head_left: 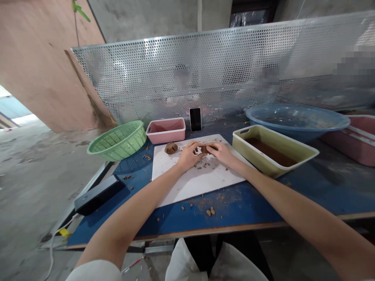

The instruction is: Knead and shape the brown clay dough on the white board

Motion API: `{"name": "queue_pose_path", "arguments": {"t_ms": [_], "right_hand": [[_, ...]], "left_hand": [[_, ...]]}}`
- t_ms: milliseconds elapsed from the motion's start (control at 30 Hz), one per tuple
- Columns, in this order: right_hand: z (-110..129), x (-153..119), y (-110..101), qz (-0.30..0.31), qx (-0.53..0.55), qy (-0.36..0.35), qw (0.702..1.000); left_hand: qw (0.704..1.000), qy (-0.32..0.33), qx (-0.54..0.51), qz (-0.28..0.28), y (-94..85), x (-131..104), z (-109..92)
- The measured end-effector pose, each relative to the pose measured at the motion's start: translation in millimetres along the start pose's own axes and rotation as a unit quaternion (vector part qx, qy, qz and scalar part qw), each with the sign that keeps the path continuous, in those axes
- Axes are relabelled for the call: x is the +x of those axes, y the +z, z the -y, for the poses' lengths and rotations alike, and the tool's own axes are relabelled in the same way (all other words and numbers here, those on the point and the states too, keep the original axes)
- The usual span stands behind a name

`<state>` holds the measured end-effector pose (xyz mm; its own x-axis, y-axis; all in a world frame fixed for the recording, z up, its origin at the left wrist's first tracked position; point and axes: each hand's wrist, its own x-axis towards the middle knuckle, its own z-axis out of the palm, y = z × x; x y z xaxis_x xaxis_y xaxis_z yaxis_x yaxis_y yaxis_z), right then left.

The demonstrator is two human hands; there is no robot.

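Observation:
Over a white board (172,191), my two hands meet around a brown, earthy-looking lump (204,149). My right hand (220,153) has its fingers closed on the lump. From the other side my left hand (189,157) is curled, thumb and fingertips pinched at the lump's left edge. The fingers partly cover it, so its full shape cannot be made out. Left of my left hand sits a rounded brown lump (170,148) with a crack in its top. Small brown crumbs (205,165) are scattered on the board beneath my hands.
Behind the board stand a pink basket (165,136) and a phone (195,120). A green colander (117,141) and dark box (99,195) are left; an olive container (272,154) with brown liquid and a blue basin (299,121) are right. Small brown pieces (210,212) lie near the edge.

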<state>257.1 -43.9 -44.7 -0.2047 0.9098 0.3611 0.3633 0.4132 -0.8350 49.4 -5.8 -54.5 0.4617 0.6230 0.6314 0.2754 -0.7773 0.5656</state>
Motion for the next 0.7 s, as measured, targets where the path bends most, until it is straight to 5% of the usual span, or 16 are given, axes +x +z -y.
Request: {"name": "queue_pose_path", "arguments": {"t_ms": [333,500,700], "right_hand": [[-4,1,2,-0.012,0.044,0.038,0.998],[-2,0,10,-0.031,0.158,0.050,0.986],[4,-2,12,-0.025,0.171,0.057,0.983]], "left_hand": [[0.999,-0.018,-0.035,-0.010,-1.6,0,-3],[0.999,-0.013,-0.043,0.013,-0.4,-2,-5],[0.997,-0.042,-0.045,-0.042,4.4,-3,0]]}}
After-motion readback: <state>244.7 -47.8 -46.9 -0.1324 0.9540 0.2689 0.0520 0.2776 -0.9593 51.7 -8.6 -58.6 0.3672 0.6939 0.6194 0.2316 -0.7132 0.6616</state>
